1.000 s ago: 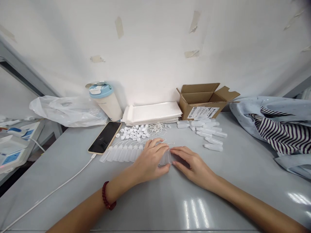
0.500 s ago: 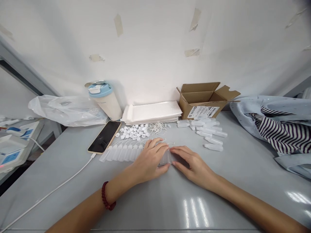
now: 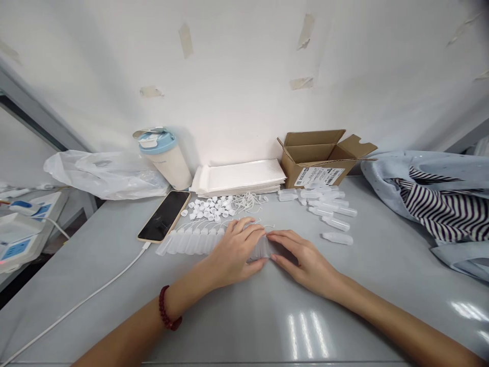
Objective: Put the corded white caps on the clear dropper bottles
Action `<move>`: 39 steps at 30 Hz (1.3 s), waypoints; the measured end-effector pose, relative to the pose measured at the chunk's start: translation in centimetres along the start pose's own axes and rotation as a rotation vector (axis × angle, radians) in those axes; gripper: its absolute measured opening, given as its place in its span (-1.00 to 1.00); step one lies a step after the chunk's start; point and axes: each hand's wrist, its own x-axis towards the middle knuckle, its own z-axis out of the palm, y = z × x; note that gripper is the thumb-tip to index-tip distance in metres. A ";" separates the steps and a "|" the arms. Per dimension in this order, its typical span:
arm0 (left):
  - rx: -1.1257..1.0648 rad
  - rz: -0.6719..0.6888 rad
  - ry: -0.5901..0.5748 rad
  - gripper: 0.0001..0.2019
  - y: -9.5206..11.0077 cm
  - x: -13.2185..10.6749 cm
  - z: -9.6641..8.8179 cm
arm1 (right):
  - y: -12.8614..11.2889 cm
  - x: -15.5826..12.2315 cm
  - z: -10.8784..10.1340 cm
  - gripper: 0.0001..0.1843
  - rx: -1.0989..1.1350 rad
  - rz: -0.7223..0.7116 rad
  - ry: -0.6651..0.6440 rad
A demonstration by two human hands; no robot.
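Note:
Small translucent plastic bottles [image 3: 191, 241] lie side by side in a row, thin white strings curving from their tops. My left hand [image 3: 237, 251] arches over the right part of this row, fingers at the bottle tops and thumb at the bottoms, and hides several of them. Facing it, my right hand [image 3: 305, 259] spans the row's right end, fingertips above and thumb below, touching the last bottle [image 3: 265, 246]. Both hands are closed round bottles at that end. Behind the row lie white caps [image 3: 208, 208] and a tangle of white strings [image 3: 247, 202].
Loose bottles [image 3: 332, 204] lie at right before an open cardboard box [image 3: 317, 168]. A stack of white envelopes [image 3: 244, 176], a tumbler [image 3: 168, 163] and a plastic bag [image 3: 107, 173] stand along the wall. A phone [image 3: 164, 216] with its cable lies left; fabric [image 3: 439, 199] lies right.
The nearest loose bottle at right has rolled slightly toward me, away from the others. My hands stay in nearly the same place.

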 end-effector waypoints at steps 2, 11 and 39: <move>0.005 0.002 -0.005 -0.57 0.0 0.0 0.0 | 0.1 0.0 -0.2 -0.64 -0.006 0.001 -0.009; 0.045 0.019 -0.003 -0.54 -0.2 -0.2 0.1 | 0.4 0.1 -0.5 -0.66 -0.049 -0.022 -0.023; 0.138 0.024 0.078 -0.57 0.2 0.2 -1.6 | 2.1 1.0 -3.8 -0.76 -0.615 -0.296 0.010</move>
